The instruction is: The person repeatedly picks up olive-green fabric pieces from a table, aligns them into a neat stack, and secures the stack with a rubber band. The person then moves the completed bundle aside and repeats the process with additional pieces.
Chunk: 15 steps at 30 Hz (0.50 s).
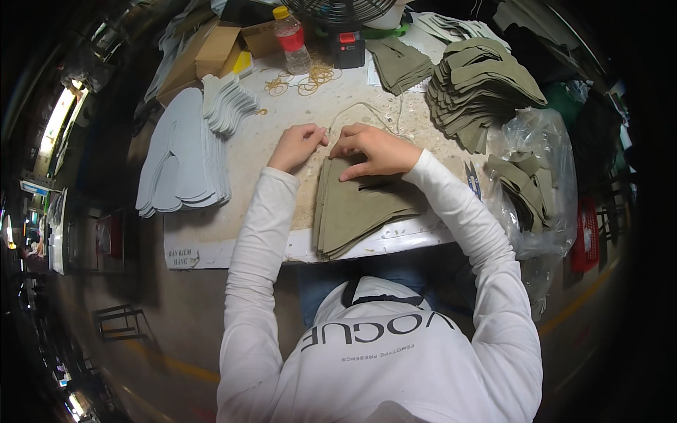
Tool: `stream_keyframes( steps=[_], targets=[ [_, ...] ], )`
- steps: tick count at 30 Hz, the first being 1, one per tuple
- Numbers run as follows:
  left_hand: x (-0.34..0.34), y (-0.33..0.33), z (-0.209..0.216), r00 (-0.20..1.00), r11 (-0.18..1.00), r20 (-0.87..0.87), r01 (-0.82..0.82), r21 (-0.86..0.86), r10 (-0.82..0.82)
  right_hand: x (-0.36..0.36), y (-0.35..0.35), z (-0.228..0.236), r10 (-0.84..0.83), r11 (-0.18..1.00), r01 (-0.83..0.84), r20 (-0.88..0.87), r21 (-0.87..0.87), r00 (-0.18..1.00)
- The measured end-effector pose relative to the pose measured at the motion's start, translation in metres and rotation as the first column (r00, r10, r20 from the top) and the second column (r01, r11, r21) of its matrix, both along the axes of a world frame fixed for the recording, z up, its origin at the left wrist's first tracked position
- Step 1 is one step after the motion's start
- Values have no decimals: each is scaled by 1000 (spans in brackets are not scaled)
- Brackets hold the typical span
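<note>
A stack of olive-green cut fabric pieces (pixel 367 211) lies at the table's front edge, its lower end reaching the edge. My right hand (pixel 377 149) rests over the top end of this stack, fingers curled at its upper corner and thumb on the top piece. Just left of it, my left hand (pixel 300 146) is closed in a pinch, with fingertips close to the right hand's. A thin pale cord (pixel 363 104) loops behind the hands and runs toward the left fingertips. What the left fingers pinch is too small to make out.
Pale grey pieces (pixel 185 155) are stacked at left, more olive pieces (pixel 483 81) at back right. Small snips (pixel 473 180) lie beside a clear plastic bag (pixel 557 162). Behind are rubber bands (pixel 314 79), a bottle (pixel 293 46), a fan (pixel 342 10) and a cardboard box (pixel 211 53).
</note>
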<state>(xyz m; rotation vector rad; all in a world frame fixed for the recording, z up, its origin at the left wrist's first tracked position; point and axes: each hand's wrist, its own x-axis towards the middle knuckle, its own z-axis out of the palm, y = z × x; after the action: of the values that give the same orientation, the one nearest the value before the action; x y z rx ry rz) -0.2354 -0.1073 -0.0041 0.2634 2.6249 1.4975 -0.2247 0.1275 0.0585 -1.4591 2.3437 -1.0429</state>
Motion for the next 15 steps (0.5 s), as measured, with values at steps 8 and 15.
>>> stream_keyframes(
  steps=[8,15],
  targets=[
    [-1,-1,-3,999,999,-41,23,-29,-24,-24,-13,-12,144,985,-160,209,58,967],
    [-2,-2,-4,998,994,-69,-5,-105,-3,-32,-15,-7,129,989,-128,-12,79,992]
  ],
)
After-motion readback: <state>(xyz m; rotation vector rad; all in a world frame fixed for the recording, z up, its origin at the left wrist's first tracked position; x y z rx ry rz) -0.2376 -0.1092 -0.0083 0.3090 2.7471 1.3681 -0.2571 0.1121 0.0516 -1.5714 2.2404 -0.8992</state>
